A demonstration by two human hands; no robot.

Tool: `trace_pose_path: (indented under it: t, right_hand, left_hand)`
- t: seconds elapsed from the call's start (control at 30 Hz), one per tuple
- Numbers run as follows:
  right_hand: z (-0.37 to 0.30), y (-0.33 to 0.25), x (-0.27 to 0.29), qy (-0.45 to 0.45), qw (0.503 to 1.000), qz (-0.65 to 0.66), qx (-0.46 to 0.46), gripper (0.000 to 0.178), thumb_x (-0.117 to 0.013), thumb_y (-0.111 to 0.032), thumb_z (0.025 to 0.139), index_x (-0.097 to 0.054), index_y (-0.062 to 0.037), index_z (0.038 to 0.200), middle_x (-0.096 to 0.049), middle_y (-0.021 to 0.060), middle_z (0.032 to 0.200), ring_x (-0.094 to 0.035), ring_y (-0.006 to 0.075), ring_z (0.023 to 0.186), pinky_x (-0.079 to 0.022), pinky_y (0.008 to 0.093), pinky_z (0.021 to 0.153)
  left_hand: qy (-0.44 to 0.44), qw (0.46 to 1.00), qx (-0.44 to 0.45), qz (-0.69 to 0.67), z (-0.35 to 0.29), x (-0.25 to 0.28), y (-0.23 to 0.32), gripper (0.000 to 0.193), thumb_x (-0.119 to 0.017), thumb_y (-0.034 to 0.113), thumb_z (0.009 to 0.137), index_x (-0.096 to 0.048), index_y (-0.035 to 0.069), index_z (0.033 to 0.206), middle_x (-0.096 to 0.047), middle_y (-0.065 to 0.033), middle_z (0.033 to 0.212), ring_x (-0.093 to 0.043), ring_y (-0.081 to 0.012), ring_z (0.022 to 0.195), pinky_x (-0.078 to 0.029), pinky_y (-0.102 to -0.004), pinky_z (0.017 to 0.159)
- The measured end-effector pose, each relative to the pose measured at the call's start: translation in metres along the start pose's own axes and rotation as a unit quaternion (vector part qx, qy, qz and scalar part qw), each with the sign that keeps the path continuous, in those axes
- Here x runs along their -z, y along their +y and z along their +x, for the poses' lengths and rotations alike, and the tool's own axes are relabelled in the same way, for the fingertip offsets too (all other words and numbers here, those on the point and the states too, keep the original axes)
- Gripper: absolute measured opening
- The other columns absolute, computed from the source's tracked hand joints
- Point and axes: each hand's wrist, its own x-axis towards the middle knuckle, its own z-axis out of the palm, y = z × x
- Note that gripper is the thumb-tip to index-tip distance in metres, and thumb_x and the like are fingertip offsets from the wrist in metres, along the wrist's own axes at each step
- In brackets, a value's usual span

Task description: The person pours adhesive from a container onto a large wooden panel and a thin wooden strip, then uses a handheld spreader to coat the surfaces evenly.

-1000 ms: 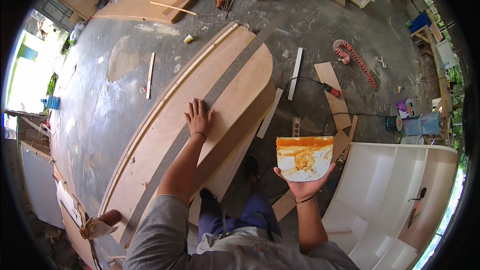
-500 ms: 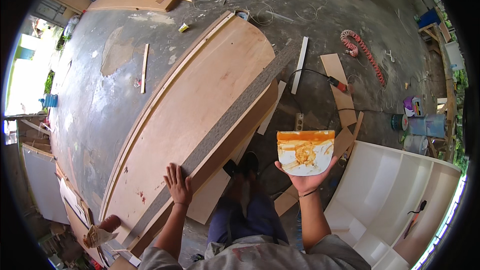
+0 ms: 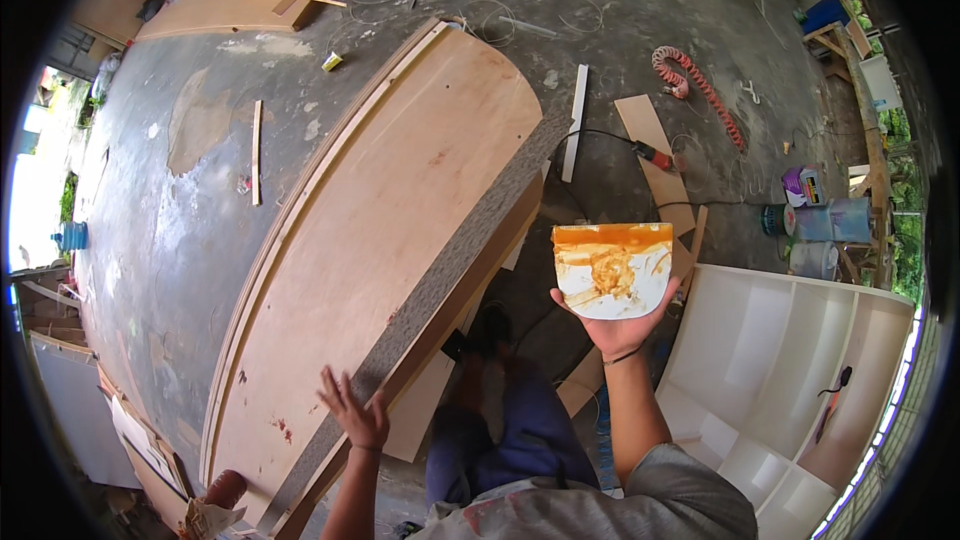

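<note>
A large curved wooden panel [image 3: 370,200] stands before me on the left, with a speckled grey strip [image 3: 470,220] along its near edge. Over that strip, towards the panel's near end, is my left hand [image 3: 357,415], fingers spread and empty; whether it touches the surface I cannot tell. My right hand [image 3: 624,336] supports a white, round-bottomed board [image 3: 645,290] from below. Orange-brown paste lies on the board, thick along its straight far edge and in a lump at the middle. The fingers behind the board are hidden.
A red-and-black angle grinder [image 3: 652,154] lies on a wood strip [image 3: 640,120]. Beyond it sits a coiled red air hose [image 3: 700,90]. A white shelf unit [image 3: 740,340] stands at right. A brown cylindrical roll [image 3: 226,488] rests by the panel's near end.
My left hand's fingers have spread wider over the panel edge. My right hand has moved the board slightly farther away from me. The whole view has shifted a little.
</note>
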Motion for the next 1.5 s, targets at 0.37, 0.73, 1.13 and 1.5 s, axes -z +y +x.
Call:
trace_pose_path:
  t: [0.37, 0.73, 1.13, 1.5]
  right_hand:
    - [0.020, -0.016, 0.013, -0.025, 0.998, -0.049, -0.028, 0.091, -0.044, -0.079, 0.069, -0.026, -0.0252, 0.141, -0.027, 0.0060, 0.146, -0.027, 0.0347, 0.132, -0.023, 0.0693, 0.097]
    - [0.079, -0.025, 0.012, -0.131, 0.922, -0.360, -0.054, 0.081, -0.063, -0.046, 0.074, -0.037, -0.0002, 0.134, -0.036, 0.0142, 0.140, -0.035, 0.0293, 0.129, -0.029, 0.0461, 0.106]
    - [0.119, 0.005, 0.023, -0.237, 0.281, -0.914, 0.170, 0.062, -0.069, -0.049, 0.061, -0.059, -0.0192, 0.114, -0.043, 0.0143, 0.132, -0.034, 0.0308, 0.126, -0.026, 0.0611, 0.090]
    - [0.123, -0.013, -0.030, -0.231, 0.254, -0.930, 0.128, 0.061, -0.073, -0.044, 0.056, -0.061, -0.0169, 0.109, -0.047, 0.0167, 0.127, -0.037, 0.0296, 0.122, -0.023, 0.0563, 0.095]
  left_hand:
    - [-0.072, 0.984, -0.165, 0.013, 0.171, -0.076, 0.150, 0.059, -0.058, 0.038, 0.082, -0.043, 0.013, 0.133, -0.031, -0.0084, 0.144, -0.023, -0.0276, 0.136, -0.015, -0.0500, 0.109]
    - [-0.034, 0.989, -0.134, -0.058, 0.174, -0.066, 0.153, 0.050, -0.065, 0.038, 0.077, -0.055, 0.011, 0.118, -0.042, -0.0117, 0.134, -0.033, -0.0286, 0.129, -0.021, -0.0494, 0.107]
    - [-0.013, 0.988, -0.145, -0.052, 0.194, -0.073, 0.162, 0.050, -0.067, 0.041, 0.075, -0.058, 0.012, 0.115, -0.044, -0.0096, 0.133, -0.035, -0.0272, 0.129, -0.022, -0.0486, 0.106]
    - [-0.010, 0.988, -0.142, -0.051, 0.193, -0.074, 0.159, 0.047, -0.068, 0.036, 0.074, -0.058, 0.013, 0.114, -0.043, -0.0092, 0.134, -0.035, -0.0269, 0.128, -0.022, -0.0483, 0.107]
